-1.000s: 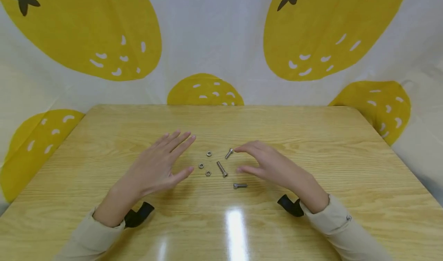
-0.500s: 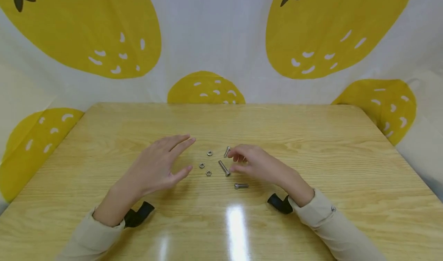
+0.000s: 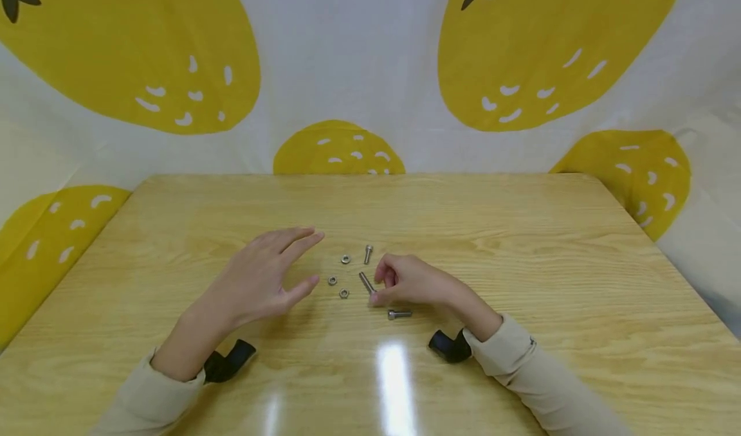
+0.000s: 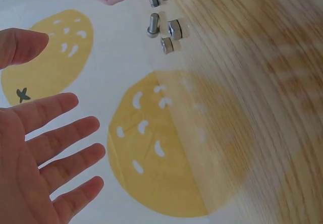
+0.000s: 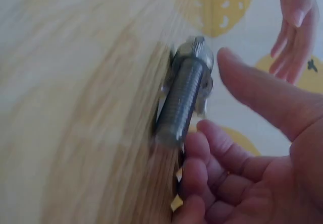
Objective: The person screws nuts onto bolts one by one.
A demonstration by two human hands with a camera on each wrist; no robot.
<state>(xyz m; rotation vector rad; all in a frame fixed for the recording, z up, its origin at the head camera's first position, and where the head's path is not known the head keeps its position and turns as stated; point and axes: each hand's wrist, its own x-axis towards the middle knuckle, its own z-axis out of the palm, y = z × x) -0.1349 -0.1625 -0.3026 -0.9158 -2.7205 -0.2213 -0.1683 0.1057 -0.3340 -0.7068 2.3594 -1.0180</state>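
My left hand point(image 3: 255, 278) hovers left of three hex nuts, its fingers spread and nothing in it; the left wrist view shows its palm point(image 4: 25, 168) bare. My right hand point(image 3: 413, 281) is at the middle screw point(image 3: 366, 282), the longest of three socket head screws, thumb and bent index finger astride its head end, which is partly hidden. In the right wrist view a gap shows between the thumb point(image 5: 252, 85) and the curled fingers. The far screw point(image 3: 368, 254) lies beyond this hand, the near screw point(image 3: 399, 314) just below it.
The nuts, far point(image 3: 345, 259), left point(image 3: 332, 281) and near point(image 3: 344, 293), lie loosely grouped on the wooden table point(image 3: 492, 211). Black wrist mounts point(image 3: 230, 361) sit under both cuffs. A patterned cloth point(image 3: 347, 50) hangs behind the table.
My right hand has come left and toward me, from the far screw to the head of the middle one, its fingers curling more. The left fingers have bunched slightly; that hand stays in place.
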